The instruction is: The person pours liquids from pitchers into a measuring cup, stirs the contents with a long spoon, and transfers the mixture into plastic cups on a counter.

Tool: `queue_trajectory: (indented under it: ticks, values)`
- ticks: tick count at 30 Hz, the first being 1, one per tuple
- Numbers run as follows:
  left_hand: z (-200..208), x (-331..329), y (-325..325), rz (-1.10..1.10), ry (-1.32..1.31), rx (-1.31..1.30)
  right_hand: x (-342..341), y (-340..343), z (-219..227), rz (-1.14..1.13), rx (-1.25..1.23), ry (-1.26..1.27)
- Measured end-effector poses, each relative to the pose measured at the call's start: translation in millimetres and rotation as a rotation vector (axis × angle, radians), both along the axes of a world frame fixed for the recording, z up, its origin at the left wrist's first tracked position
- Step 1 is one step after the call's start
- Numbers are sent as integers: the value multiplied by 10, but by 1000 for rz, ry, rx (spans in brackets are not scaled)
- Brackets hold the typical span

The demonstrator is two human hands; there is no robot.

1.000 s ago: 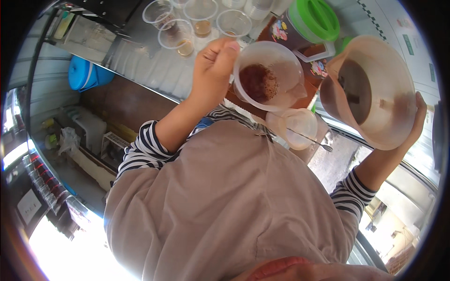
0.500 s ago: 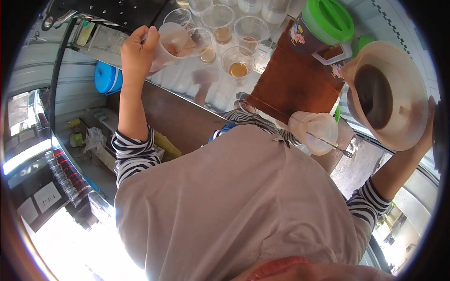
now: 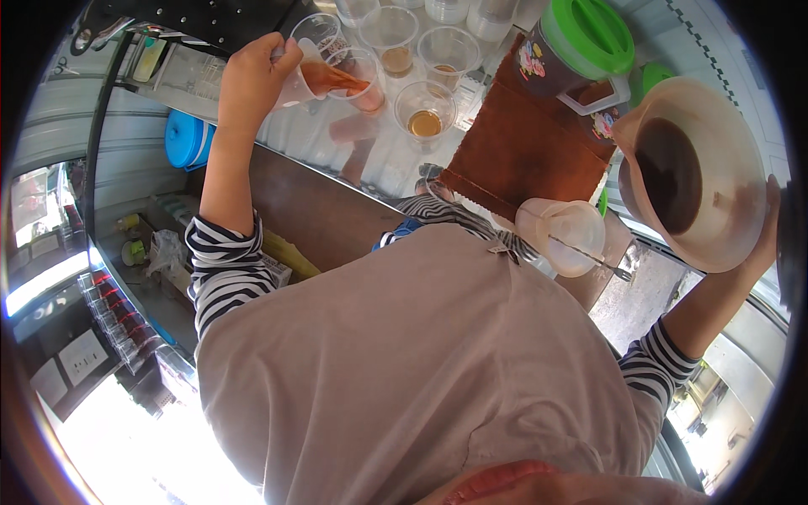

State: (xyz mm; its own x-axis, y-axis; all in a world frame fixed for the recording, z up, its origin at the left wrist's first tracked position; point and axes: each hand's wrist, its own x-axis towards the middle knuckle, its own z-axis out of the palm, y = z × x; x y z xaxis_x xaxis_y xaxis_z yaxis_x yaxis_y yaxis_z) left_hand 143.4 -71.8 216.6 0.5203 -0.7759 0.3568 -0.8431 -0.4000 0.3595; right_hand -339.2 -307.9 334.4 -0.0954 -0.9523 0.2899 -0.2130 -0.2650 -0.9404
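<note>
We've got one head-worn fisheye, looking steeply down over our torso; counter point(image 3: 379, 160) sits beyond our fingertips, forearms reach up-frame, rim bends edges. Close range.

Your left hand point(image 3: 252, 80) grips a clear measuring cup point(image 3: 316, 76), tipped so orange-brown liquid runs toward a plastic cup point(image 3: 360, 76) on the metal counter point(image 3: 337, 147). Your right hand point(image 3: 762, 244) holds a large beige jug point(image 3: 699, 172) of dark liquid beside a green-lidded pitcher point(image 3: 572, 50).
</note>
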Motion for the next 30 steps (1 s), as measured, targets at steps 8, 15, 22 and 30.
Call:
queue_trajectory:
  ticks: [8, 15, 22, 30]
  values:
    - [-29, -46, -323, -242, -316, 134, 28, -31, 22, -51, 84, 24]
    - [-122, -116, -533, -366, -404, 255, 107, 6, 38, -1, 70, -46]
    - [-79, -80, -293, -181, -317, -9, 78, -6, -26, -21, 62, -58]
    - [-149, -494, 99, 34, 942, -977, 130, 60, 33, 119, -420, 564]
